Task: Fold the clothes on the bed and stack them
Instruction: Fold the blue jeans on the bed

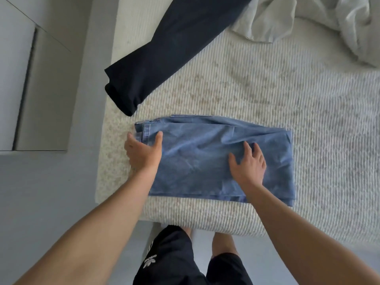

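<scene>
The folded blue jeans (218, 159) lie flat near the foot edge of the bed (287, 120), their long side running along that edge with a strip of ribbed white cover showing between the denim and the drop-off. The left hand (144, 153) sits at the jeans' left end, thumb on top of the denim and fingers curved around the hem end, so it grips that end right by the bed's left edge. The right hand (249, 163) rests on the jeans toward their right half, fingers spread and straight, pressing the cloth flat; the two hands are well apart. Beyond the jeans, toward the bed's left edge, dark trousers (164, 50) stretch diagonally, the cuff just short of the jeans' far left corner without touching it. A crumpled pale sheet (308, 19) bunches at the far right of the bed. To the right of the jeans the cover lies bare. Grey floor (51, 192) runs along the bed's left side.
</scene>
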